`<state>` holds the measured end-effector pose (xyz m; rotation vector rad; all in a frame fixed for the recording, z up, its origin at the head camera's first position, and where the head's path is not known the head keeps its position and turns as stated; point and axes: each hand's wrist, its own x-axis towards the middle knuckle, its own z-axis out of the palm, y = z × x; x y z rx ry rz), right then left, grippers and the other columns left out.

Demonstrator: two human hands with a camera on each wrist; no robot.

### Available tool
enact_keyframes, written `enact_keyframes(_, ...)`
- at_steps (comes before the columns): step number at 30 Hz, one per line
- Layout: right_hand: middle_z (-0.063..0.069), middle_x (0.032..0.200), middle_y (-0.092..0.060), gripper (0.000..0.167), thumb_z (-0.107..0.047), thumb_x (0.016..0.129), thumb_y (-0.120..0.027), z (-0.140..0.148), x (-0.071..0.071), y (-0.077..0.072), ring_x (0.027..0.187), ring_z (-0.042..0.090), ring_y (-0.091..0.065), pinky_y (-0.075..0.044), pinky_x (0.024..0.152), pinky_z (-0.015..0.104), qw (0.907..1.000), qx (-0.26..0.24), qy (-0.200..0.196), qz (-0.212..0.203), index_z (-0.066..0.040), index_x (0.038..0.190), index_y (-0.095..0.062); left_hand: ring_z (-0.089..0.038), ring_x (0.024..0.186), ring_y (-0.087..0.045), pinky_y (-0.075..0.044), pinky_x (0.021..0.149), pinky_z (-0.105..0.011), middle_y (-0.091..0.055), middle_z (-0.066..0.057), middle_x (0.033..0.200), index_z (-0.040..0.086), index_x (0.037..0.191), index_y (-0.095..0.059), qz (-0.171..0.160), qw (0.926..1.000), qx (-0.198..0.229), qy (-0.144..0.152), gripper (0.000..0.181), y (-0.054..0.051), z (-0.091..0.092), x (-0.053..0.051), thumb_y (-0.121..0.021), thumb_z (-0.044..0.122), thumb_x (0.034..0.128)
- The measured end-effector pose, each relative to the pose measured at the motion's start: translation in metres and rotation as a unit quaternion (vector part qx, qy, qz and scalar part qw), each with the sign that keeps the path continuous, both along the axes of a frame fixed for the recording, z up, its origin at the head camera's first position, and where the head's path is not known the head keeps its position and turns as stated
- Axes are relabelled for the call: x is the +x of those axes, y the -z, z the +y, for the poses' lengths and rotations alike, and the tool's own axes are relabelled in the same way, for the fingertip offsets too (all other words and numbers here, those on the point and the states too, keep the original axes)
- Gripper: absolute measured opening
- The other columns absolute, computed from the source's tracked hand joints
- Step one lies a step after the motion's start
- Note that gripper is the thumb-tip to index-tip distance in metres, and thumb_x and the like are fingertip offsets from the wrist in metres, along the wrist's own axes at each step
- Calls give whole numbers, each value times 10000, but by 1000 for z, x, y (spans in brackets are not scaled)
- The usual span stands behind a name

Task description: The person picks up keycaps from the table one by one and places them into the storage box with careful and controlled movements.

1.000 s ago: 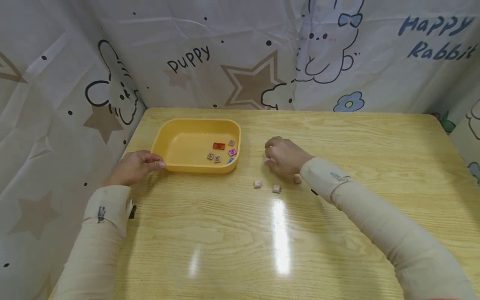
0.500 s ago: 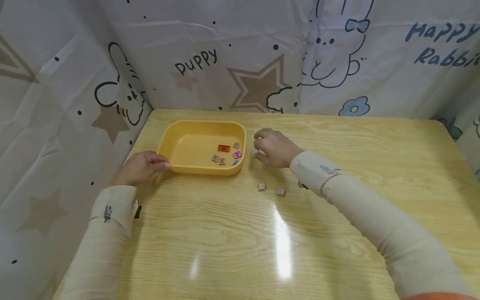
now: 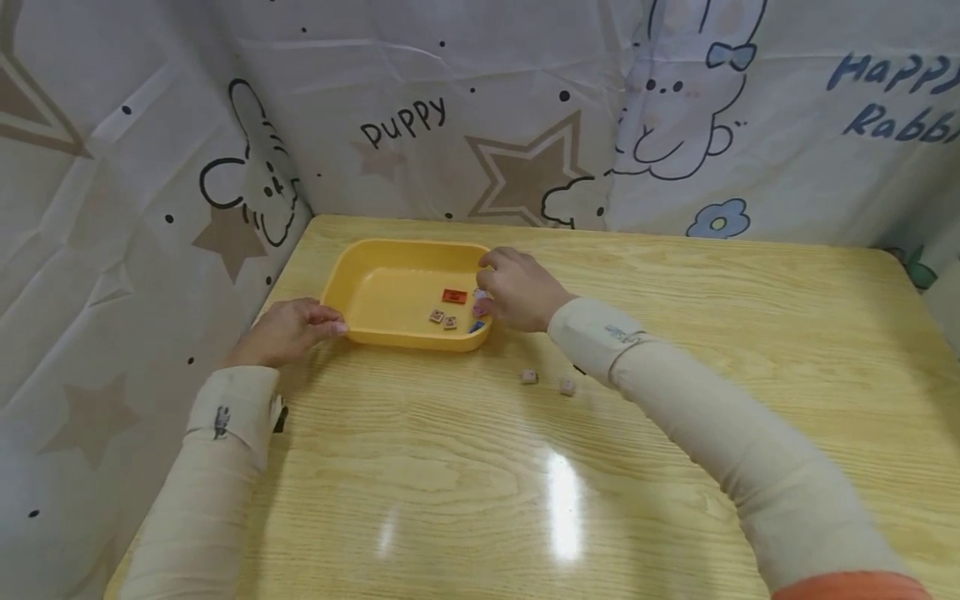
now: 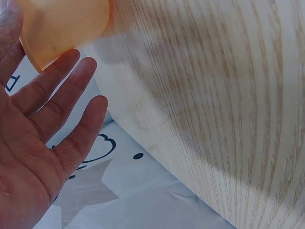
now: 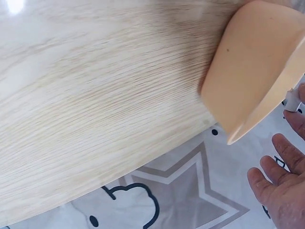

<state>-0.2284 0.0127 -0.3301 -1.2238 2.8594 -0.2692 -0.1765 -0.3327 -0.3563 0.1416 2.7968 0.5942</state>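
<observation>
Right hand, now moved to the tray, pinches a white block; left hand grips the tray; two cubes lie outside.

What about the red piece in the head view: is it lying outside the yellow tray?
No, the red piece lies inside the yellow tray, on its floor.

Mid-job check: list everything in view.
Tray: one, yellow, on table.
Long tile: one, red, in tray.
Square tiles: two visible, tan, tray's near side.
End tile: one, pink, tray's right end.
Corner tile: one, blue, tray's near right corner.
Held piece: one, white, in right hand.
Blocks: two visible, pale, on table right of tray.
Table: one, light wood, below.
Cloth: count unclear, white, behind table.
Sleeves: two, cream, foreground.
Left hand: one, tray's near left corner.
Right hand: one, tray's right rim.
</observation>
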Motion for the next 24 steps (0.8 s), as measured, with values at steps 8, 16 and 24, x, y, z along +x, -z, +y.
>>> enact_keyframes(8, 170, 1406, -498, 305, -315, 934, -605, -11, 0, 0, 1334, 352, -434, -409, 1090, 491, 10000, 6, 31, -68, -70, 1104, -668, -400, 1257, -486, -363, 1068, -571, -600, -205, 1261, 71, 1184, -662, 65, 10000, 12, -28, 446, 1, 0, 1, -538, 432, 952)
enact_keyframes(16, 183, 1484, -403, 505, -426, 928, -589, 11, 0, 9, 1401, 356, -350, -368, 1114, 526, 9969, 139, 642, -424, -76, 1292, -559, -341, 1128, -562, -443, 962, -521, -623, -188, 1218, 65, 1187, -656, 123, 9999, -10, 14, 455, 1, 5, 2, -539, 438, 953)
enact_keyframes(24, 204, 1436, -451, 418, -353, 930, -602, 51, 1, 16, 1362, 382, -392, -400, 1070, 554, 9945, 211, 898, -499, -46, 1215, -603, -360, 1152, -552, -433, 975, -538, -619, -204, 1244, 53, 1226, -627, 129, 9998, -122, -55, 499, -2, 3, 3, -543, 458, 947)
